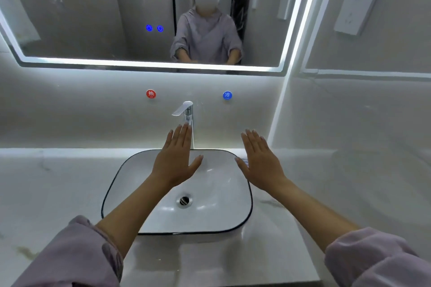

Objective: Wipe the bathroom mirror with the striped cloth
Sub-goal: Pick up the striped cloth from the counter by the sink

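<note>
hands hover flat over the white basin (224, 202): left hand (177, 161) and right hand (261, 161) are both spread palm down with straight fingers, holding nothing, and the left fingertips overlap the faucet (186, 109) in view. the mirror (93, 7) hangs on the wall above the tabletop (46, 182), its edge lit, its top and left side cut off by the frame. a small blue-marked scrap (244, 160) shows beside the right thumb at the basin's rim, too hidden to identify.
</note>
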Demonstrator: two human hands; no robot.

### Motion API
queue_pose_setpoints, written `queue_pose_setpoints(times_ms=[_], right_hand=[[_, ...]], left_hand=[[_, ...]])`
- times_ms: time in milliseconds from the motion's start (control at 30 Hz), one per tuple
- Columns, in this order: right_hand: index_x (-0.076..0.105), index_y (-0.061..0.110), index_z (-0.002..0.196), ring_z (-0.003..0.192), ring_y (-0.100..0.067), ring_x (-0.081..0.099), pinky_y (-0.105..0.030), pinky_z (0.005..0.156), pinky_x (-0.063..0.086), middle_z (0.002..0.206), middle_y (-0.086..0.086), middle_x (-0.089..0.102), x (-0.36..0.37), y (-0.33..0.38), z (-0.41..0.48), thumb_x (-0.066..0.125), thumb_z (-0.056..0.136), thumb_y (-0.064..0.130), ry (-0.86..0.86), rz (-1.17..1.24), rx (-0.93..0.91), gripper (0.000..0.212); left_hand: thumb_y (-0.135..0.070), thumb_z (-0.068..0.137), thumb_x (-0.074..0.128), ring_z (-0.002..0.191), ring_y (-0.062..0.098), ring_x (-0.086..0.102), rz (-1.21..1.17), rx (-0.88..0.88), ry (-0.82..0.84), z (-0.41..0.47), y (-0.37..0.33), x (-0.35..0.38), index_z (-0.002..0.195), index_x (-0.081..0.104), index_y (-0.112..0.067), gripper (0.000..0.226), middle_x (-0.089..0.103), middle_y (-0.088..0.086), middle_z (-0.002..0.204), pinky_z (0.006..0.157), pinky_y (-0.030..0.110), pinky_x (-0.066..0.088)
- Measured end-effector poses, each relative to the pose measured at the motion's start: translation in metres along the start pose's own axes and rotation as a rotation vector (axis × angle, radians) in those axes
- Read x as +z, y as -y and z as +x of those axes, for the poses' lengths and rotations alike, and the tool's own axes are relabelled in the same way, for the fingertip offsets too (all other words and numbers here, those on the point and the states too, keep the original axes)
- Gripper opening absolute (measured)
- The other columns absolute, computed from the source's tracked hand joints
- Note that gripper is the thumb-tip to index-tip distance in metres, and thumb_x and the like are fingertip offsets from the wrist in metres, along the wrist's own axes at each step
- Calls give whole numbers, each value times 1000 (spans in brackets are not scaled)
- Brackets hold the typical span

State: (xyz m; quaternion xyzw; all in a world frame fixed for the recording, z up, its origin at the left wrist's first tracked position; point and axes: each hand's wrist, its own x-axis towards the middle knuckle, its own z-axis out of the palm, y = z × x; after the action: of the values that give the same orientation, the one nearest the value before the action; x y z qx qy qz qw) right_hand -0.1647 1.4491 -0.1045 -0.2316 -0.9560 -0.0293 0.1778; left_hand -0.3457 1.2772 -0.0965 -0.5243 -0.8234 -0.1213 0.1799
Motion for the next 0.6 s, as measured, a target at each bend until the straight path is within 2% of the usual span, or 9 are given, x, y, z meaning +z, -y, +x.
queue_pose_setpoints(times_ms=[167, 333, 600], right_hand=[[9, 5, 154, 151, -25, 1, -27, 120, -9, 162, -11, 5, 16, -25, 36, 39, 102, 40, 5, 31, -21, 69], [4, 7, 154, 151, -23, -4, -26, 119, -12, 163, -10, -1, 36, -40, 53, 34, 102, 43, 33, 25, -12, 70], [1, 7, 154, 150, -21, -10, -30, 122, -4, 163, -9, -7, 63, -46, 59, 34, 102, 43, 90, 74, 65, 71]], left_hand=[[-52, 94, 36, 147, 23, -4, -20, -35, 7, 37, -3, 16, 149, -1, -2, 83, -2, 12, 158, 117, 31, -11], [-51, 94, 36, 147, 23, -3, -19, -36, 19, 61, 0, 32, 149, 1, -2, 82, 0, 13, 158, 116, 31, -12], [-54, 94, 32, 147, 23, -4, -11, 23, 94, 81, 7, 65, 149, -2, -4, 82, -2, 10, 159, 118, 33, -10]])
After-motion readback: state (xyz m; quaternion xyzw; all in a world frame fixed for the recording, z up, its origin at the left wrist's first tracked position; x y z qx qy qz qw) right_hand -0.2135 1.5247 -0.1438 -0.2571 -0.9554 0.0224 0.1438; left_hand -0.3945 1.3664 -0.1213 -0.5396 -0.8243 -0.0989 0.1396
